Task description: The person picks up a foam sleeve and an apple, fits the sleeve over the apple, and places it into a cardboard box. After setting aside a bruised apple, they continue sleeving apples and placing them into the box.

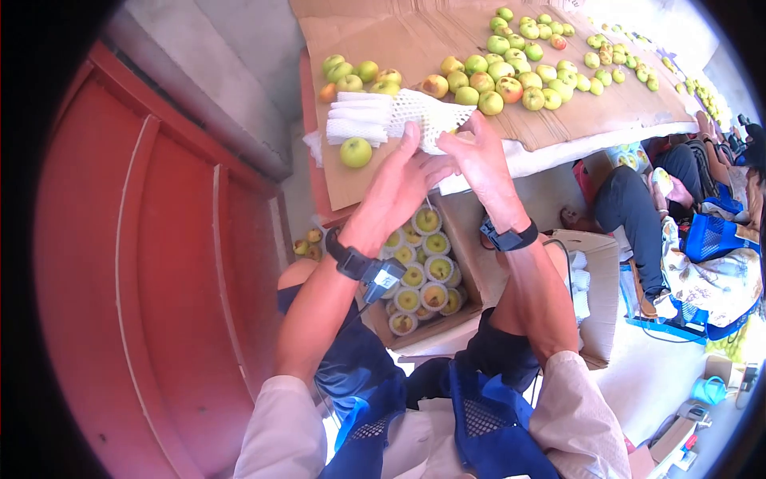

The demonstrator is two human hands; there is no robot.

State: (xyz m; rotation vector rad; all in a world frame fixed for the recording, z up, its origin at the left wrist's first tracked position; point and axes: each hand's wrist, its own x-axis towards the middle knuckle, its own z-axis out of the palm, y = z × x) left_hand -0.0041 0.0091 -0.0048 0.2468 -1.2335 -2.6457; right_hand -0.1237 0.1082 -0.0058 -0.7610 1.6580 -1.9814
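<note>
1. Fingers of my right hand (464, 137) are closed on the open end of a white foam net (431, 118), thumb on the near side.
2. My left hand (407, 169) has its thumb up against the net, its other fingers reaching toward my right hand; whether they clamp the net I cannot tell. Yellow-green shows through the mesh near my right fingers.
3. Just left of the net, a stack of white foam nets (357, 118) lies on the cardboard (415, 48) covering the bench (313, 144). One green apple (356, 152) sits on its near side.
4. Beyond my hands, loose apples (491, 102), green, yellow and some reddish, spread away to the right.
5. Below my hands, between my legs, an open carton (471, 275) holds netted apples (433, 296).
6. Off to the right, a seated person (634, 211) holds a netted fruit (662, 182).
</note>
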